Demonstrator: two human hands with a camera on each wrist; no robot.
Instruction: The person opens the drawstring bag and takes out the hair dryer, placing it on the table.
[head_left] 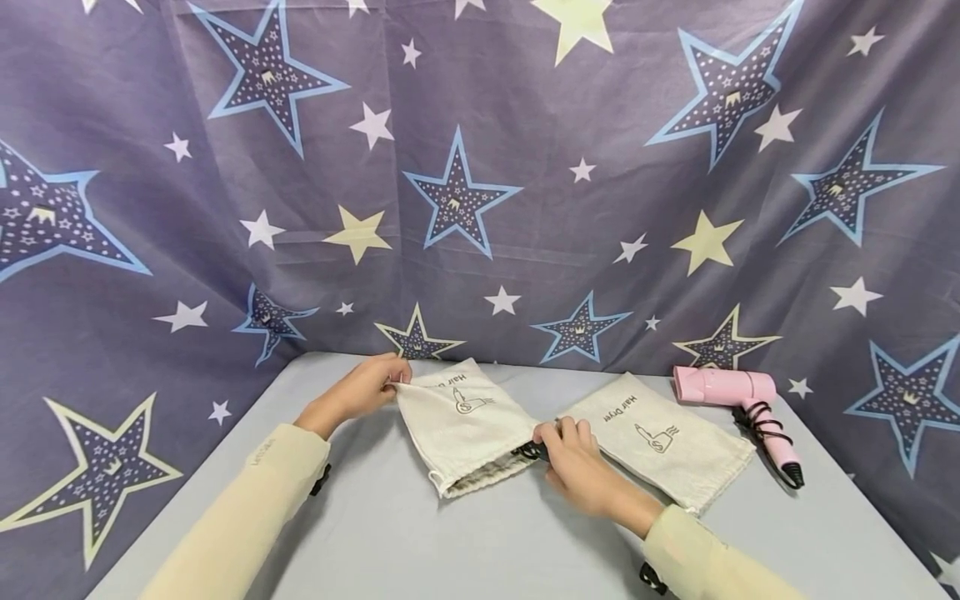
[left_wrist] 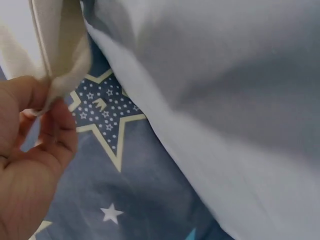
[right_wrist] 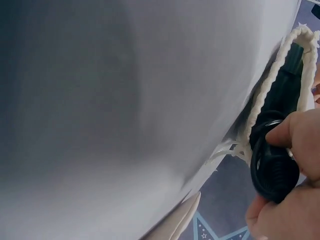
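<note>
A cream drawstring bag [head_left: 468,429] printed "Hair Dryer" is held tilted over the table at the centre of the head view, its mouth facing the near side. My left hand [head_left: 365,390] pinches its far left corner between thumb and fingers. At the bag's mouth, my right hand [head_left: 581,468] grips the cord-wrapped handle of a dark hair dryer [right_wrist: 275,170]. The right wrist view shows the dryer's body lying inside the gathered opening, mostly covered by cloth in the head view.
A second cream bag [head_left: 663,442] with the same print lies flat to the right. Beyond it, a pink hair dryer [head_left: 723,386] with a black cord round its handle rests near the table's right edge. A star-patterned curtain [head_left: 525,208] hangs behind the grey table [head_left: 420,550].
</note>
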